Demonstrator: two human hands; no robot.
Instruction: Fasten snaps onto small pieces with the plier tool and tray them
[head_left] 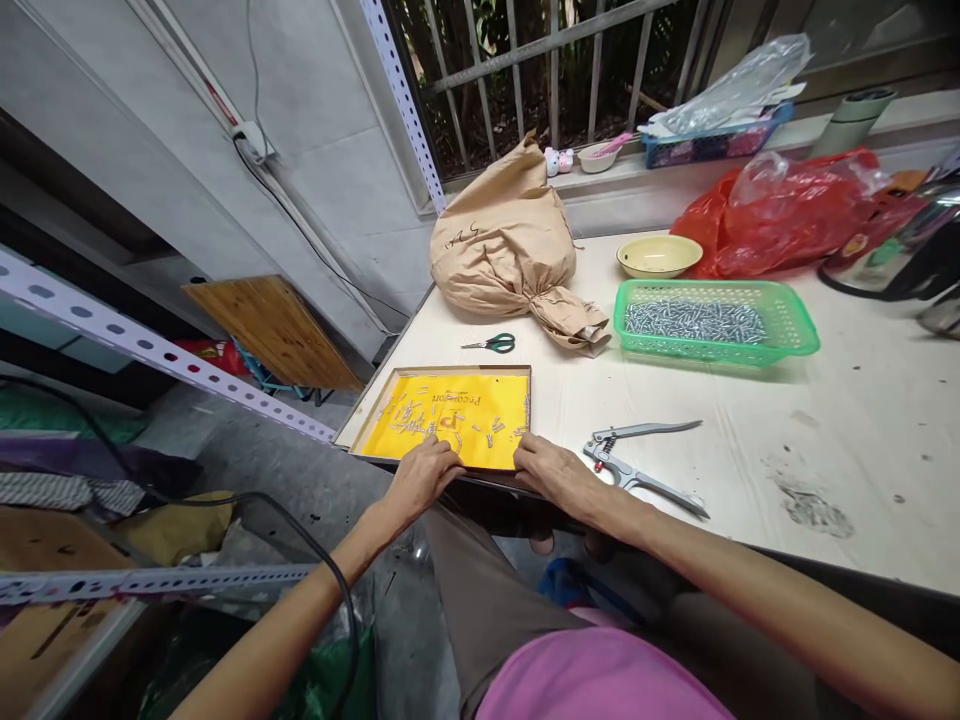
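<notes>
A shallow wooden-framed tray (517, 400) with a yellow lining lies at the table's near left corner, with several small metal screws scattered on it. My left hand (421, 478) rests on the tray's near edge, fingers curled over the rim. My right hand (551, 472) grips the same near edge at the tray's right corner, fingers bent onto it. Just right of my right hand lies a pair of metal hand pliers (637, 462) with long handles.
A green plastic basket (787, 345) full of metal screws stands further back, with a yellow bowl (658, 256), a red plastic bag (795, 210) and a tied brown paper sack (510, 250) behind. Green-handled scissors (491, 344) lie beyond the tray. Perforated metal shelving (150, 350) stands left.
</notes>
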